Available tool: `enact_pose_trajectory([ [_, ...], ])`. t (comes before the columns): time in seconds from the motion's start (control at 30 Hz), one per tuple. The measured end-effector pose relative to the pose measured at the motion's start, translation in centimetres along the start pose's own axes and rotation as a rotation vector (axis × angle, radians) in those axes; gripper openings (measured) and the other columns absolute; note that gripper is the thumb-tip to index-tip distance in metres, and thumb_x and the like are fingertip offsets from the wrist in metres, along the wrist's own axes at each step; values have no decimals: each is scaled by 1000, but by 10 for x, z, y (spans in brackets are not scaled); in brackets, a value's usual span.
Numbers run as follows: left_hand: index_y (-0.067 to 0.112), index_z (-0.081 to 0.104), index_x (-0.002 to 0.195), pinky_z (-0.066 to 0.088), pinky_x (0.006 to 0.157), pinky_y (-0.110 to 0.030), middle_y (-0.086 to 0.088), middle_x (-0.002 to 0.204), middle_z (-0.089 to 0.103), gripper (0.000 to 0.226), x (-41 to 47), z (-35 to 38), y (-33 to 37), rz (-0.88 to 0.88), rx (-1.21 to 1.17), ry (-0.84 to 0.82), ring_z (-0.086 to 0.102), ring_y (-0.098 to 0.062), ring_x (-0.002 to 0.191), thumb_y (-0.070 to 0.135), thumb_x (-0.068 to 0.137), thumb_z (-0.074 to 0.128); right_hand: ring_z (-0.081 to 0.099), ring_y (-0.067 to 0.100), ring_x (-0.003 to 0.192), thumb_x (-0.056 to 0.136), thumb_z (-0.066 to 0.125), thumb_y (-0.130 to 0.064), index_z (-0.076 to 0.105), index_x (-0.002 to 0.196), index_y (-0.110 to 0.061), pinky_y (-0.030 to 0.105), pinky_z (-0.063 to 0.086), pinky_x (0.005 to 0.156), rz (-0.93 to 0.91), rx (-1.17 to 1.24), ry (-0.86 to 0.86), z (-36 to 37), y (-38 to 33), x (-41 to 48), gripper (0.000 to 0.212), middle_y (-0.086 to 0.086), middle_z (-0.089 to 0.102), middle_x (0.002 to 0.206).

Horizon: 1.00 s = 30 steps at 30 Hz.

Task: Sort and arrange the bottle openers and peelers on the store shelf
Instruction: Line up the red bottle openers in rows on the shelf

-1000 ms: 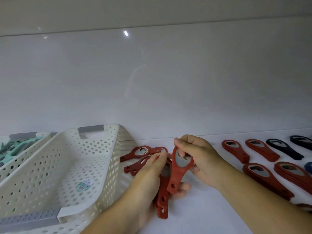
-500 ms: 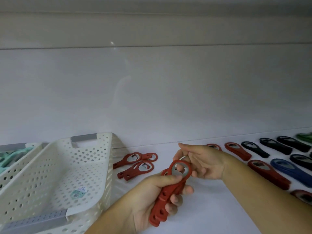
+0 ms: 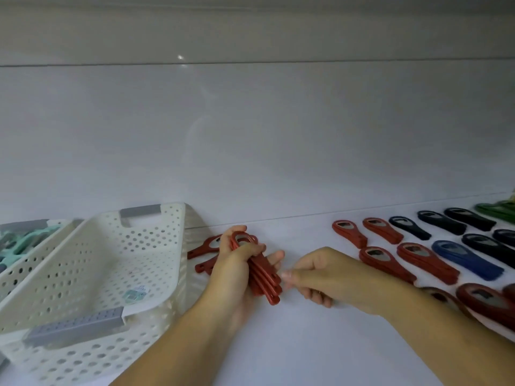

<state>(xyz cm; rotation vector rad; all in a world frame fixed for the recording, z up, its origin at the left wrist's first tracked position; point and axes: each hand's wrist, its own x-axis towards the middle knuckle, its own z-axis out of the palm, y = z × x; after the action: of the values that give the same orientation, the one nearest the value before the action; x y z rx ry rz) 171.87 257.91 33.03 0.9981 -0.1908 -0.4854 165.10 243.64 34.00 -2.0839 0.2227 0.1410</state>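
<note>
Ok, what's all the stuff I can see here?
held red bottle openers: one stack, red, in the left hand
loose red bottle openers: two, red, behind that hand
red opener stacks: about six, red, right
black opener stacks: about five, black, back right
blue opener stack: one, blue, right
green openers: cut off, green, far right
near basket: one, white, left
far basket: one, white, far left, holding teal tools
shelf: one, white, under everything
left hand: grips stack
right hand: curled, beside stack's ends
</note>
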Motion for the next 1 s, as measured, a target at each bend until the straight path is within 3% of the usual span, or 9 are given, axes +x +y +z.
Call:
enact_pose_trajectory([
  [0.13,28,50,101,52,70,-40,-8,97,56,40,-7,8,-10,143,175,-37,69,-25,75,-9,88,43,39,5,54,77,73,-42,71,72,-19,20,30,56,-116,-19,-4,10,11,-11,24,-13,41,54],
  [0.27,33,51,92,52,65,-36,-4,92,59,46,-13,14,-23,225,339,-172,63,-18,77,-12,89,44,49,-3,53,71,79,-27,57,61,-25,14,41,53,-226,-75,36,21,12,-8,25,-22,55,55],
  [0.4,40,46,92,47,51,-34,2,92,55,40,-17,13,-27,327,604,-330,57,-14,76,1,93,49,64,8,68,75,69,-4,64,71,-24,24,52,66,-263,166,40,24,16,-4,21,-6,67,68],
  [0.5,40,46,100,50,55,-31,6,99,54,32,-17,10,-27,344,616,-413,60,-9,86,17,83,60,62,8,68,75,69,2,65,66,-24,22,53,65,-299,224,28,21,19,-3,28,-15,62,73],
  [0.57,38,52,109,55,74,-30,2,107,56,44,-14,6,-26,351,586,-483,60,-10,101,19,72,69,57,6,67,73,72,-5,67,62,-21,23,49,64,-301,130,58,12,23,-2,20,-17,59,70],
  [0.63,35,60,116,51,93,-32,-8,113,59,56,-10,2,-24,368,575,-524,59,-17,111,12,67,74,45,9,59,72,76,-19,66,68,-11,28,39,58,-275,-49,128,0,29,-2,13,-7,52,62],
  [0.77,31,68,114,54,81,-26,-3,117,66,61,-6,-1,-22,381,592,-487,60,-13,115,-5,66,76,35,12,54,71,79,-34,60,71,-2,27,30,53,-265,-212,142,-11,34,-4,37,0,42,59],
  [0.87,36,71,105,55,76,-21,3,107,71,58,-7,0,-23,414,604,-447,64,-6,106,-1,61,79,38,12,53,69,81,-37,62,72,-7,28,32,53,-238,-221,89,-6,38,-1,35,-1,44,58],
  [1.0,50,68,102,54,78,-21,-1,108,67,63,-6,0,-25,446,644,-428,64,-9,105,4,60,77,43,14,56,66,81,-43,66,80,-6,29,35,56,-199,-224,61,-2,41,3,42,0,48,60],
])
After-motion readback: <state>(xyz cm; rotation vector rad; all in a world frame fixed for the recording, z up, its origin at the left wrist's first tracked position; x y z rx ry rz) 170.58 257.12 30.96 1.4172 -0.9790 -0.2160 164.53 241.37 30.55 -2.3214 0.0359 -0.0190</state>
